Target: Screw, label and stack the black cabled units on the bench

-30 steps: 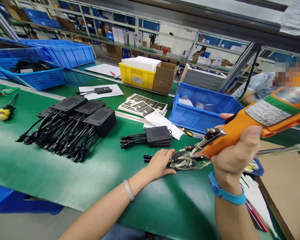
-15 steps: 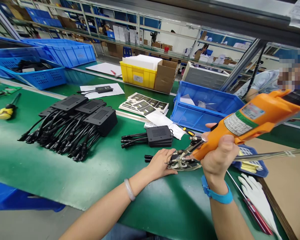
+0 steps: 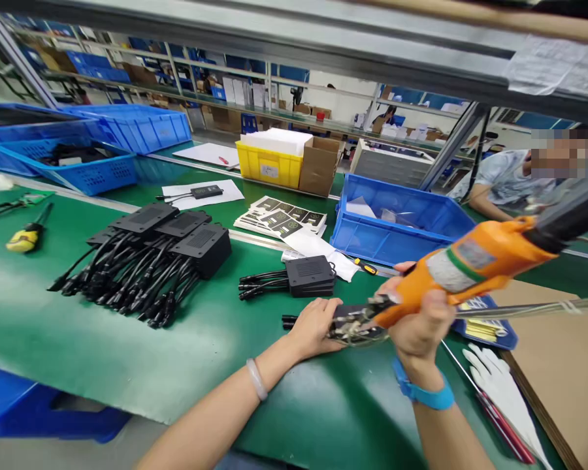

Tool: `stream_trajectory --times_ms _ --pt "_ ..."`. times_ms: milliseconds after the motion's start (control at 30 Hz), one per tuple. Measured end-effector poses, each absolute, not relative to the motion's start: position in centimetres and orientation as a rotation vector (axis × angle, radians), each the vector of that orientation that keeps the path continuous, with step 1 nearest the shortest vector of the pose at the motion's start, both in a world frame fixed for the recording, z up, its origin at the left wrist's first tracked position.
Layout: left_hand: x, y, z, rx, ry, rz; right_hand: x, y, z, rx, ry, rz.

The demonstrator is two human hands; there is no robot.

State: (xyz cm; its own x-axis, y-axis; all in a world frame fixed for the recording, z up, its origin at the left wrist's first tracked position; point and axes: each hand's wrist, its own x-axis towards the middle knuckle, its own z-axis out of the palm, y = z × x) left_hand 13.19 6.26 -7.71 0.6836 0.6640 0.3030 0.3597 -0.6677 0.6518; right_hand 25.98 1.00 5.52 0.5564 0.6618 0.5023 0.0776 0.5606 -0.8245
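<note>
While my left hand (image 3: 318, 326) steadies a black box (image 3: 351, 312) flat on the green surface (image 3: 225, 346), my right hand (image 3: 421, 326) works from above with an orange power screwdriver (image 3: 463, 264). Head view, the only one. Left fingers: closed about the left end of the box, thumb on the near side; short cable ends (image 3: 289, 322) poke out beyond the hand. Right fingers: wrapped round the screwdriver's body, which slants down to the left. Its nose is over the box, in a tangle of clear tubing (image 3: 357, 331); tip hidden, so contact with a screw cannot be told.

Just beyond my left hand: a small stack of black boxes (image 3: 311, 277), cables pointing left. Farther left, a larger pile of black boxes (image 3: 196, 241), cables bunched toward me. Behind the small stack, printed sheets (image 3: 279, 219) and crumpled white paper (image 3: 323, 253); a small yellow-and-black screwdriver (image 3: 366, 266) beside a blue bin (image 3: 396, 240).

Right of my right wrist: a blue tray (image 3: 507, 337) with yellow pieces, a white glove (image 3: 502, 378) and a red-handled screwdriver (image 3: 504, 427), near a cardboard sheet (image 3: 563, 372). Across the surface, at upper right, a person (image 3: 500, 173) in a pale patterned top.
</note>
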Motion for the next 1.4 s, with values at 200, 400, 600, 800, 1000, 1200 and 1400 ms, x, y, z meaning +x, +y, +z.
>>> stream_trajectory --times_ms 200,400,600,800,1000,1200,1400 --pt "9.6 7.7 -3.7 2.421 0.905 0.850 32.5 -0.4 11.9 -0.909 -0.967 0.454" --pt "4.5 14.4 -0.3 2.304 1.083 0.721 35.7 1.1 12.0 -0.926 -0.951 0.510" --pt "5.8 20.3 0.5 2.247 0.994 0.145 37.5 3.1 9.5 -0.990 -0.985 0.498" --pt "7.1 19.8 1.3 2.268 0.859 -0.108 37.6 1.7 6.8 -1.170 -0.963 0.282" --pt "7.6 11.6 0.4 2.532 0.982 0.118 35.0 -0.4 0.9 -1.340 -1.141 0.461" --pt "8.6 5.5 -2.3 2.674 1.169 0.274 31.2 -0.3 -6.7 -1.462 -1.672 0.801" --pt "8.6 5.8 -3.0 2.739 1.149 0.291 27.5 1.5 -9.8 -1.483 -1.781 0.825"
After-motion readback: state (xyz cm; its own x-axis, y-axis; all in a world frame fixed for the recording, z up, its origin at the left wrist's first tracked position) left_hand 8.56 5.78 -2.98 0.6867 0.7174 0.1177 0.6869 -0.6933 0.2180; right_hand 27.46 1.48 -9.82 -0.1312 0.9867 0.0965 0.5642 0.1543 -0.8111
